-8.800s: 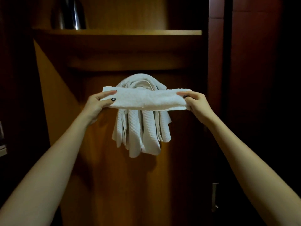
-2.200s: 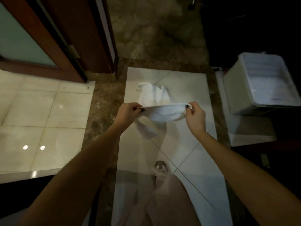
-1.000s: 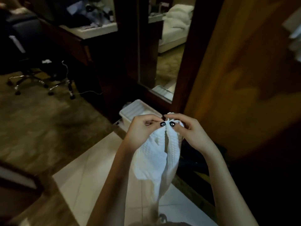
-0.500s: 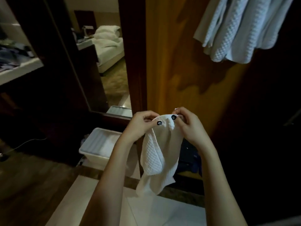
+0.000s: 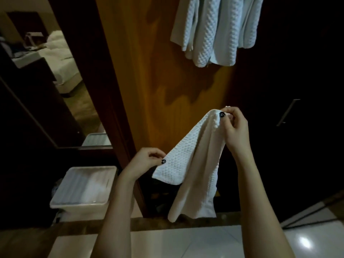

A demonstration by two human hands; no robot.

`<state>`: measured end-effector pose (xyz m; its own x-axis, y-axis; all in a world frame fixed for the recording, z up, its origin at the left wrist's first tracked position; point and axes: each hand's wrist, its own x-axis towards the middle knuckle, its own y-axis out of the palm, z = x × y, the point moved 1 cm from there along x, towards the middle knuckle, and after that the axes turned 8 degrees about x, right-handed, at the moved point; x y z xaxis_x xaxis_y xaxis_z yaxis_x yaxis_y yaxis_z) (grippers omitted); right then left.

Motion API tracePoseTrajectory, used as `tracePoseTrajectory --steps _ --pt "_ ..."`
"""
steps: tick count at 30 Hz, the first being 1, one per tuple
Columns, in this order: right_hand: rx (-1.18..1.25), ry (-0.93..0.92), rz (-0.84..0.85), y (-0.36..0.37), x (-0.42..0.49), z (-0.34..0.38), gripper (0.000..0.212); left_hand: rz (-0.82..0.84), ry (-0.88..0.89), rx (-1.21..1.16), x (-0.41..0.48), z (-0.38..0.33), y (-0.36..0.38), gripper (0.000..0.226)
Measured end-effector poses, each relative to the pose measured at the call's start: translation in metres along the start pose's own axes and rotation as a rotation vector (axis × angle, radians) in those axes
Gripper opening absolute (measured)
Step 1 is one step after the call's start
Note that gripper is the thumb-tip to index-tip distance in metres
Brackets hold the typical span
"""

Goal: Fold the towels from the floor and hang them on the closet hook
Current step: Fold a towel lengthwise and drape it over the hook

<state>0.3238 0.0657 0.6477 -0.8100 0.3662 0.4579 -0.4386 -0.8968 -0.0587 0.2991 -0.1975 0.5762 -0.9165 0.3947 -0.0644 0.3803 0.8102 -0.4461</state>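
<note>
White towel (image 5: 193, 164) pinched by left hand (image 5: 143, 162) and right hand (image 5: 235, 128), amber closet wood (image 5: 158, 71) behind, seemingly tiles (image 5: 186, 243) below.

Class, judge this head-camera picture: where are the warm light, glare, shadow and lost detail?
Head view: warm light on the wooden panel; the hanging towels throw a shadow on it; the held towel shows sharp weave; glare on the floor tile; around the door handle, near black.
</note>
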Motion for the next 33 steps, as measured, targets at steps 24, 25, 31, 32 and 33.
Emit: tracePoseTrajectory --steps 24,25,31,32,33 --pt "-0.055 0.1 -0.356 -0.112 0.082 -0.074 0.014 -0.098 -0.076 -0.331 0.095 -0.037 0.082 0.024" --pt "-0.064 0.126 -0.359 -0.114 0.081 -0.078 0.014 -0.11 -0.093 -0.354 0.095 -0.038 0.084 0.023" --pt "-0.088 0.203 -0.385 -0.12 0.075 -0.09 0.021 -0.222 -0.021 -0.594 0.1 -0.059 0.116 0.021" --pt "-0.067 0.196 -0.355 -0.116 0.071 -0.088 0.024 -0.294 -0.004 -0.569 0.104 -0.065 0.123 0.023" --pt "-0.044 0.193 -0.313 -0.109 0.066 -0.087 0.028 -0.352 0.024 -0.517 0.109 -0.073 0.131 0.026"
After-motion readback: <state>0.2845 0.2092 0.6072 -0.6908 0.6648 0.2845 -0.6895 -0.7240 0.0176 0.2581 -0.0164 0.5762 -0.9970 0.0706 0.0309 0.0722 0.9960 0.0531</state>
